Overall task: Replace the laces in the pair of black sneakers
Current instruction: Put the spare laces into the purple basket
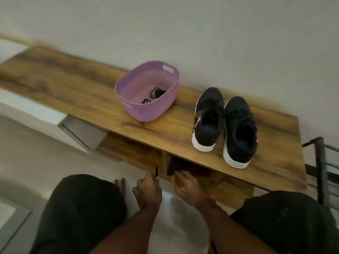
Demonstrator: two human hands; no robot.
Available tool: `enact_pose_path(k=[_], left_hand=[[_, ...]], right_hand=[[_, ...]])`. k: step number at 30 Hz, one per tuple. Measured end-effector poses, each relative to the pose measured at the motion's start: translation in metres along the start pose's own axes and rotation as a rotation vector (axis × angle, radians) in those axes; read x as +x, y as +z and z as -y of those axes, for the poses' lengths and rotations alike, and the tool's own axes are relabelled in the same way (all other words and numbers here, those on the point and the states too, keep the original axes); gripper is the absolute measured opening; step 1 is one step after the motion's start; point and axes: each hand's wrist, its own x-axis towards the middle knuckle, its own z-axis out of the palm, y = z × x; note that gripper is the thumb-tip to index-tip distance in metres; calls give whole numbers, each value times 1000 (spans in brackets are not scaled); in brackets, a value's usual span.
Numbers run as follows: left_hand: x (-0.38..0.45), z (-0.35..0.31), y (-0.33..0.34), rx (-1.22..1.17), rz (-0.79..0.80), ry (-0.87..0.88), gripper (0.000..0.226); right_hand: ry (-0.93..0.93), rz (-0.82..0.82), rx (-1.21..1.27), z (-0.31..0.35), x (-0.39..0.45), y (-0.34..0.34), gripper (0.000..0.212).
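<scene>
Your left hand [147, 187] pinches a thin dark object; your right hand [189, 187] hangs loosely curled, holding nothing. Both sneakers [224, 125] sit ahead-right on the bench [73, 85], heels toward you, nearer your right hand.

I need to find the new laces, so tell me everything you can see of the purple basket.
The purple basket is an oval tub, seemingly plastic, with perforated walls and a slot handle at its far end. It stands upright on the wooden bench, left of the black sneakers and apart from them. Dark coiled laces lie inside on its floor.
</scene>
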Motion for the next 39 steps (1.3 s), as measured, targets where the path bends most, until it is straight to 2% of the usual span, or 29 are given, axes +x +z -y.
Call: enact_pose_path(k=[5, 9, 11, 16, 20, 22, 25, 30, 35, 39], left_hand=[[-22, -24, -50, -90, -166, 67, 19], [-7, -39, -76, -375, -235, 149, 26], [10, -53, -91, -430, -293, 208, 28], [55, -106, -147, -561, -417, 499, 31], [105, -142, -189, -560, -478, 581, 22], [129, -155, -208, -500, -471, 572, 21], [162, -169, -228, -401, -364, 465, 22], [211, -175, -226, -132, -208, 322, 21], [239, -179, -208, 272, -79, 351, 17], [250, -170, -188, 551, -6, 367, 34]], right_hand=[[-210, -158, -19, 34, -21, -31, 57], [-348, -313, 4, 60, -17, -62, 56], [-402, -406, 39, 75, -8, -86, 53], [-409, -578, 144, 112, 26, -157, 50], [-382, -645, 209, 132, 63, -208, 50], [-350, -658, 237, 141, 85, -228, 53], [-310, -640, 229, 152, 116, -245, 57], [-270, -500, 108, 160, 171, -256, 59], [-161, -362, -84, 160, 226, -256, 62], [-107, -254, -224, 159, 258, -246, 57]])
